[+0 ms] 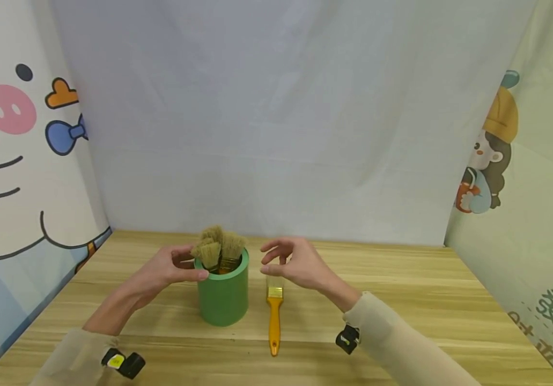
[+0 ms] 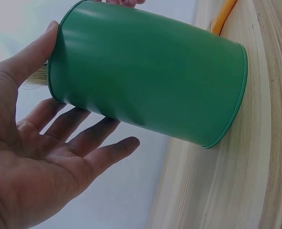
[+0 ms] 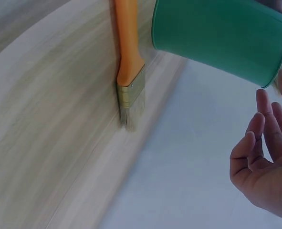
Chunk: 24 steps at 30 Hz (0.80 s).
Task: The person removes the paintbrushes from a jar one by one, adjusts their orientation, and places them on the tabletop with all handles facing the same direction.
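Standing on one wood-grained tabletop [image 1: 377, 305], one smooth green cylindrical cup [image 1: 223, 300] holds brushes [image 1: 231, 246]; three coarse tan bristle heads show above its rim. Of two hands, the left hand [image 1: 170, 266] grips the cup near the rim, its fingers curved around the wall. One flat loose brush [image 1: 274, 313], orange-handled and metal-banded, lies beside the cup; the right hand [image 1: 300, 262] hovers over its bristles, fingers bent, thumb apart.

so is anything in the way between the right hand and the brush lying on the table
Nothing visible: the right wrist view shows open space between the right hand and the loose brush. The green can stands left of the brush, outside that gap.
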### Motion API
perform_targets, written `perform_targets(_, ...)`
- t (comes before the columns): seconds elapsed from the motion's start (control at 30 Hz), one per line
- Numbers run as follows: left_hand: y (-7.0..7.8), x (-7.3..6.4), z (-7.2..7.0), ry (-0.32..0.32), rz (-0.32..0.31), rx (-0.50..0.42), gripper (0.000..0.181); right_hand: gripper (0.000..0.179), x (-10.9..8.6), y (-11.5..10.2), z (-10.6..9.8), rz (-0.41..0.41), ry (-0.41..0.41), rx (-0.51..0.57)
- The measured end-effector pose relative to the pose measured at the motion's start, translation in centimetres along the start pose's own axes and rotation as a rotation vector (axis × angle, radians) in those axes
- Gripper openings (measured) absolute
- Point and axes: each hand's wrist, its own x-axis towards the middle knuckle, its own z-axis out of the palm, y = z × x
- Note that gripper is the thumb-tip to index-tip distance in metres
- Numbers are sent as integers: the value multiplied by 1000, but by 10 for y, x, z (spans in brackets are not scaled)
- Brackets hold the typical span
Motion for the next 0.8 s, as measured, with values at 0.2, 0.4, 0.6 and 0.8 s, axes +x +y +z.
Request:
perform_targets(0.2, -1, 1, 0, 1, 3, 0, 86, 32, 4, -7, 6, -24, 40, -2)
perform_targets(0.4, -1, 1, 0, 2, 5, 3, 87, 35, 12, -12, 11, -36, 89, -33)
perform_targets(0.6, -2, 2, 0, -1, 22, 2, 83, 36, 21, -15, 17, -58, 108, -33)
perform_targets(0.8, -1, 2, 1, -12, 36, -15, 78, 37, 26, -16, 24, -72, 127, -28)
